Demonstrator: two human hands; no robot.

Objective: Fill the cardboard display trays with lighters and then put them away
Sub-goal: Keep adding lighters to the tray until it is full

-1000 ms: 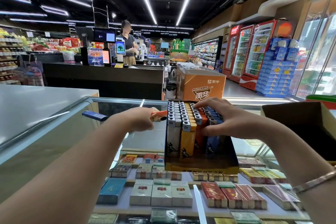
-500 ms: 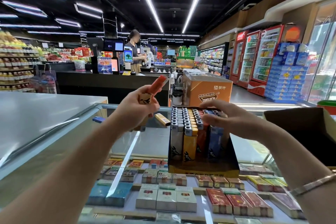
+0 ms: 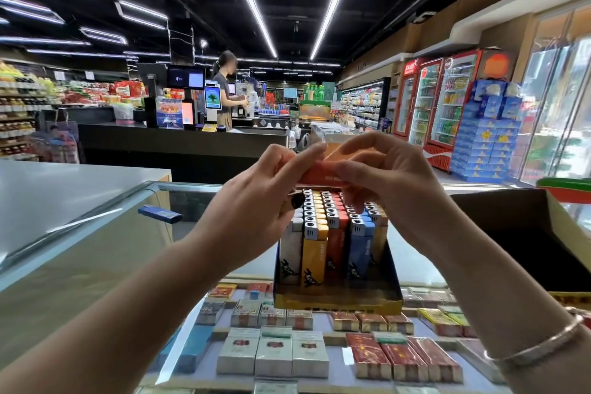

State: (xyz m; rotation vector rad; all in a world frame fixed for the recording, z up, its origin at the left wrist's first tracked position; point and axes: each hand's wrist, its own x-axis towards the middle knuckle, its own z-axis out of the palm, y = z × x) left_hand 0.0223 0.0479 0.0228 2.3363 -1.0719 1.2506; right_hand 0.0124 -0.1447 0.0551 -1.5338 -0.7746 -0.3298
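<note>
A dark cardboard display tray (image 3: 339, 296) stands on the glass counter, packed with rows of upright white, yellow, red and blue lighters (image 3: 323, 227). Above it, both hands hold one orange-red lighter (image 3: 319, 174) lying sideways. My left hand (image 3: 256, 192) grips its left end with curled fingers. My right hand (image 3: 383, 176) pinches its right end between thumb and fingers. A single blue lighter (image 3: 159, 214) lies on the glass to the left.
An open brown carton (image 3: 550, 224) sits at the right on the glass counter (image 3: 105, 253), with cigarette packs (image 3: 275, 355) below the glass. A grey countertop (image 3: 64, 182) lies left. A person stands at a dark checkout counter (image 3: 179, 144) behind.
My left hand carried the orange-red lighter up and to the right over the tray. My right hand left the lighters' tops and took hold of its other end.
</note>
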